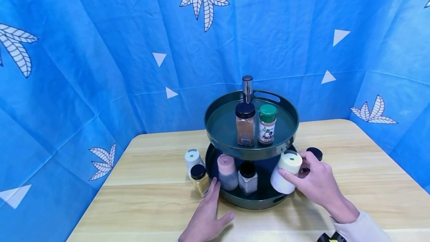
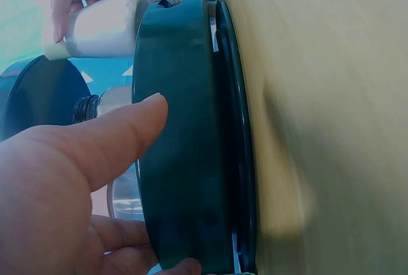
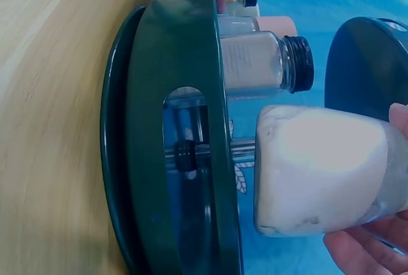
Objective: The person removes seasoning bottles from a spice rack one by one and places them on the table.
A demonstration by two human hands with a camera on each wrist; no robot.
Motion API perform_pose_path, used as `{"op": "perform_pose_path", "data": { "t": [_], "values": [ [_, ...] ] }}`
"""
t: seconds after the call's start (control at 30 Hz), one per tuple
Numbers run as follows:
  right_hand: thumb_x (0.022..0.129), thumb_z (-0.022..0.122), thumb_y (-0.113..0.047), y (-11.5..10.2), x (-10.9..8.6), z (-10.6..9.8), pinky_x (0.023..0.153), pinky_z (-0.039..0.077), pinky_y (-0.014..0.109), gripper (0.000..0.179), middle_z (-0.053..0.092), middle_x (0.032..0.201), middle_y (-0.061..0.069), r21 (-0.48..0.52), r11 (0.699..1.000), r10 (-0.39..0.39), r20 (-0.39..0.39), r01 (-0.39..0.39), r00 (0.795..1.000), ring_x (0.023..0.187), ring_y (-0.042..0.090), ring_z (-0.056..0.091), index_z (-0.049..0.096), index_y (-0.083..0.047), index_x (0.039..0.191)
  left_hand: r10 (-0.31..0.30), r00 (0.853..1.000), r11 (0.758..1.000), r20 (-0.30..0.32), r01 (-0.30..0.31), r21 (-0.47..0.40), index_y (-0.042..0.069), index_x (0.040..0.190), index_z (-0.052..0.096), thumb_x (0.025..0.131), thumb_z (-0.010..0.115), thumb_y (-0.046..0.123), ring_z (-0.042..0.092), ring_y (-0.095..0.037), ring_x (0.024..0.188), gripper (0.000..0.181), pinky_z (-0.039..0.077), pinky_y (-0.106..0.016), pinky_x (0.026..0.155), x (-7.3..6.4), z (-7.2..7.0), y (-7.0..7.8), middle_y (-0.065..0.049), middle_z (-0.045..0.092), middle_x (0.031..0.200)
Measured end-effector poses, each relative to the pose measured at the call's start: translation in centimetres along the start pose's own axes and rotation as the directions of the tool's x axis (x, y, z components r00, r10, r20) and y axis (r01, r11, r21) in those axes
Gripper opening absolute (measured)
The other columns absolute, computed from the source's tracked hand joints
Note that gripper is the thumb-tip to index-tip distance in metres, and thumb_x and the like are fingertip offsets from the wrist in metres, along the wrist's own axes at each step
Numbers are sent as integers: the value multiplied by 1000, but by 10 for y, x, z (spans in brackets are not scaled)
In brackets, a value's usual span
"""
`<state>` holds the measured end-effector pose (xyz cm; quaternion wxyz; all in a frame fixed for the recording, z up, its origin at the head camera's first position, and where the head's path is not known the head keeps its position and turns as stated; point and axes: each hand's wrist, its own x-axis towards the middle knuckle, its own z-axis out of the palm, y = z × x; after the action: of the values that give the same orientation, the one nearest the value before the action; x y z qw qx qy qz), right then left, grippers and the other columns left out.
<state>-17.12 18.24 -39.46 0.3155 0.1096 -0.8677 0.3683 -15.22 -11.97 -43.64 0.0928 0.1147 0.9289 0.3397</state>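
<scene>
My right hand (image 1: 317, 182) grips a seasoning jar of white powder (image 3: 322, 170) by its cream lid (image 1: 291, 161). The jar leans, its base over the right side of the lower tray (image 1: 256, 204) of a dark green two-tier rack. At that tray's left front rim, my left hand (image 1: 205, 216) touches with straight fingers, thumb apart. Inside the lower tray stand a pink-lidded jar (image 1: 227, 174) and a black-lidded jar of pale contents (image 1: 248, 182).
On the upper tray (image 1: 221, 122) are a black-capped brown spice jar (image 1: 245, 128) and a green-capped one (image 1: 267, 124). Left of the rack stand a white-lidded jar (image 1: 193, 158) and a yellow spice jar (image 1: 200, 182). Another black-capped jar (image 1: 314, 153) is behind my right hand.
</scene>
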Motion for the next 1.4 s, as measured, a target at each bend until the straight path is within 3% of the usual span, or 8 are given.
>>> {"op": "perform_pose_path", "data": {
  "t": [0.33,0.6,0.87,1.1,1.27,1.4],
  "values": [
    [63,91,-19,1,-3,-9,55,50,14,53,70,83,7,9,1000,9,-23,-9,1000,63,4,61,59,-2,101,13,1000,1000,-8,-12,4,4,153,23,84,73,43,24,-40,141,93,29,-59,107,-1,0,1,-14,13,160],
    [55,92,-10,4,-4,-18,54,48,10,55,70,80,9,21,997,-66,-86,68,994,61,0,60,60,0,98,2,1000,1000,-8,-2,2,4,152,25,85,73,42,25,-39,141,91,29,-58,108,-2,2,2,-13,14,160],
    [45,91,-1,10,-2,-28,50,46,9,58,69,75,12,27,988,-146,-177,154,973,56,-7,56,62,5,95,20,1000,1000,-11,-20,4,3,152,23,85,73,42,25,-39,141,92,29,-58,108,-2,1,1,-13,13,161],
    [41,93,-6,22,1,-35,50,47,9,59,65,86,-16,97,966,-207,-256,238,944,63,-10,59,65,7,92,14,1000,1000,-1,-14,-13,3,152,24,84,74,42,24,-39,141,93,29,-59,107,-1,0,1,-13,12,161],
    [46,93,-11,23,4,-43,53,47,8,55,61,91,-27,109,964,-207,-269,243,941,68,-14,57,65,8,90,2,1000,1000,-1,-2,-14,3,152,24,85,73,42,23,-39,142,92,29,-58,108,0,0,2,-13,13,161],
    [44,90,-2,23,5,-49,55,47,7,52,59,91,-30,114,965,-197,-272,235,942,68,-15,57,65,9,89,-24,1000,999,12,24,-23,4,152,25,85,73,43,23,-38,142,92,28,-58,108,0,0,2,-12,12,161]
  ]
}}
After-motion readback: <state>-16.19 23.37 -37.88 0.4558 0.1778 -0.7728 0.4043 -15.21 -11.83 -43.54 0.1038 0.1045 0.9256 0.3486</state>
